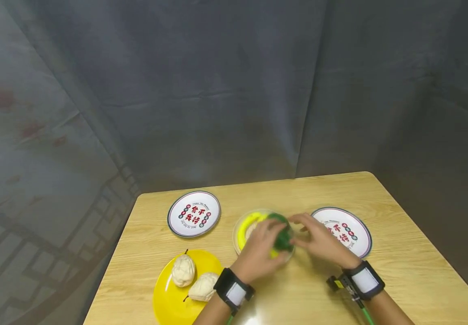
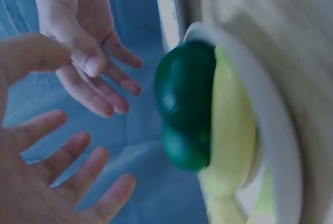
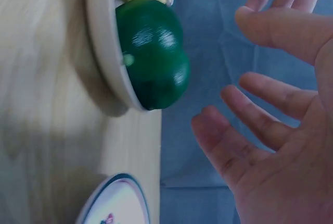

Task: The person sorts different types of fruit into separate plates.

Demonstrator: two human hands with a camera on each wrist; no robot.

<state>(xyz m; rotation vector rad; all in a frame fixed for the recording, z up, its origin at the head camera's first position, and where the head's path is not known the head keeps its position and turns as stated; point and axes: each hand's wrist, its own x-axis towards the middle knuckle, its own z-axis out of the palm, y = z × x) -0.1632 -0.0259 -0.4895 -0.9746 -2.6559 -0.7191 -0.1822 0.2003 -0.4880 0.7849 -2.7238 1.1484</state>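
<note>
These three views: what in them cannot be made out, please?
Head view: green object, blurred and partly covered by the left hand.
Head view: right printed plate, partly covered by the right hand.
Head view: yellow plate, cut off by the bottom edge.
Left wrist view: yellow object, cut off by the bottom edge.

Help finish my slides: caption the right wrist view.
Right hand near a glossy, lobed green object in a pale bowl.

Left hand (image 1: 258, 250) bare; left wristband (image 1: 224, 280) black, with whitish rectangular panel (image 1: 236, 294) and green cable (image 1: 229, 320). Right hand (image 1: 319, 237) bare; right wristband (image 1: 376, 275) black, matching white patch (image 1: 365, 280), small dark device (image 1: 333, 283) with yellow marking (image 1: 339, 284), green lead (image 1: 367, 315) alongside forearm (image 1: 392, 310).
</note>
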